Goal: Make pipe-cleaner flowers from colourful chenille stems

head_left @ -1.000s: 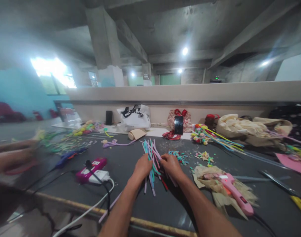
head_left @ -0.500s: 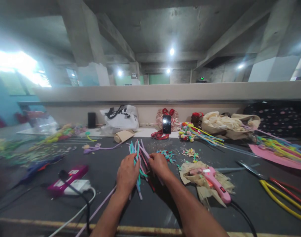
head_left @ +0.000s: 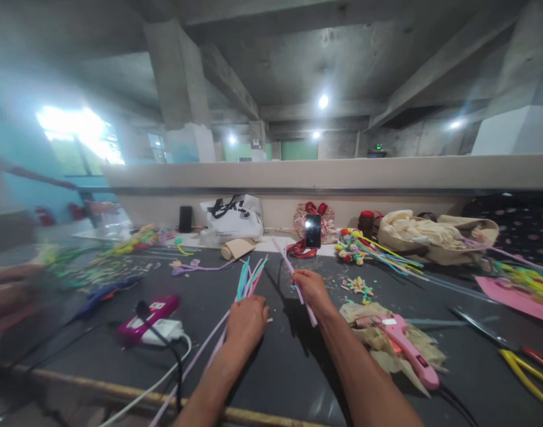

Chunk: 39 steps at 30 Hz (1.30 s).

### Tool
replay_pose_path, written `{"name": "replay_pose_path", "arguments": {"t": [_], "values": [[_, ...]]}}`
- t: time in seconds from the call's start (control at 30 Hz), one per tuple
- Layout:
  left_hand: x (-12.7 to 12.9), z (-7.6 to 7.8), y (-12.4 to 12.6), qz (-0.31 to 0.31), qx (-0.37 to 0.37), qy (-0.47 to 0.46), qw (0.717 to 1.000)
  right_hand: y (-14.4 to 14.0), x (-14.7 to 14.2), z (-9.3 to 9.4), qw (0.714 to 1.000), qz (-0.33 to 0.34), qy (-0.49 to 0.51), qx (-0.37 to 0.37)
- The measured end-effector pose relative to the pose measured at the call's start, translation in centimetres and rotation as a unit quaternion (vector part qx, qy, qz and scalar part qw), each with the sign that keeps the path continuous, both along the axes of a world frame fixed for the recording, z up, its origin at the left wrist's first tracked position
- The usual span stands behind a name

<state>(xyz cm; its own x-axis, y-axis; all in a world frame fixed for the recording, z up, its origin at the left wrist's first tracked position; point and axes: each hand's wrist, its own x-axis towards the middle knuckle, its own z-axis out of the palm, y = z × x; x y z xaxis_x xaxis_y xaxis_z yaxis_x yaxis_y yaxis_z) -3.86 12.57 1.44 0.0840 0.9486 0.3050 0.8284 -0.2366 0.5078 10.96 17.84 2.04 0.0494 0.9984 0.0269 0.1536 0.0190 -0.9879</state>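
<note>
My left hand [head_left: 247, 323] is closed around a bundle of teal, pink and lilac pipe cleaners [head_left: 250, 277], their tips fanning out beyond the fingers. To its right, my right hand [head_left: 310, 288] pinches some lilac pipe cleaners [head_left: 283, 252], held slantwise above the dark table and apart from the bundle. I cannot tell exactly how many it holds. Small cut bits [head_left: 360, 287] lie past my right hand. A pink glue gun [head_left: 411, 350] rests on crumpled brownish paper [head_left: 364, 320] beside my right forearm.
A purple power strip [head_left: 149, 320] with a white plug and cables lies at left. Scissors with yellow handles [head_left: 520, 373] are at far right. Behind stand a white bag [head_left: 233, 219], a phone [head_left: 313, 231] and pipe-cleaner flowers [head_left: 351, 246]. Another person's blurred hand [head_left: 13, 296] shows at far left.
My right hand has moved away from the bundle with lilac pipe cleaners in it. My left hand keeps the rest, now lower and turned over. The view has swung left.
</note>
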Motion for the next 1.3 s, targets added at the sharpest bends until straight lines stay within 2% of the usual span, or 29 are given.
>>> {"name": "replay_pose_path", "arguments": {"t": [0.1,0.2,0.33,0.43,0.5,0.57,0.67,0.8,0.93,1.03,1.1,1.17,1.3], "values": [[0.4,1.1,0.5,0.007,-0.009,-0.129,0.992,-0.4,-0.1,0.7,0.999,0.021,0.045,-0.017],[1.7,2.3,1.8,-0.029,-0.081,-0.288,0.954,-1.0,0.2,1.0,0.995,0.039,0.082,-0.028],[3.4,3.0,3.2,-0.119,-0.21,-0.472,0.848,-2.6,1.6,0.8,0.991,0.04,0.127,-0.027],[4.5,2.9,2.8,-0.163,-0.272,-0.558,0.767,-4.9,2.4,0.9,0.989,0.022,0.147,-0.011],[5.1,3.0,1.8,-0.171,-0.29,-0.597,0.728,-6.9,2.5,1.1,0.989,0.008,0.149,0.005],[5.8,3.4,0.6,-0.166,-0.293,-0.625,0.704,-9.1,2.4,1.2,0.989,-0.006,0.146,0.021],[6.6,4.5,-1.2,-0.15,-0.286,-0.647,0.691,-12.1,2.2,1.0,0.989,-0.022,0.142,0.026],[7.6,5.5,-2.8,-0.145,-0.292,-0.644,0.692,-14.2,3.0,-0.5,0.99,-0.021,0.128,0.048],[8.8,5.2,-3.2,-0.155,-0.318,-0.622,0.699,-14.8,4.1,-2.4,0.994,-0.017,0.085,0.063],[9.3,4.5,-3.4,-0.169,-0.34,-0.608,0.697,-15.5,4.7,-3.0,0.994,-0.019,0.052,0.092],[9.4,3.9,-3.8,-0.183,-0.358,-0.6,0.692,-16.1,5.3,-2.9,0.991,-0.071,0.039,0.111],[9.4,3.5,-4.5,-0.202,-0.38,-0.586,0.686,-16.5,6.1,-2.4,0.986,-0.122,0.05,0.101],[8.8,2.9,-6.2,-0.242,-0.416,-0.528,0.699,-15.8,7.7,-1.0,0.982,-0.137,0.112,0.061]]}}
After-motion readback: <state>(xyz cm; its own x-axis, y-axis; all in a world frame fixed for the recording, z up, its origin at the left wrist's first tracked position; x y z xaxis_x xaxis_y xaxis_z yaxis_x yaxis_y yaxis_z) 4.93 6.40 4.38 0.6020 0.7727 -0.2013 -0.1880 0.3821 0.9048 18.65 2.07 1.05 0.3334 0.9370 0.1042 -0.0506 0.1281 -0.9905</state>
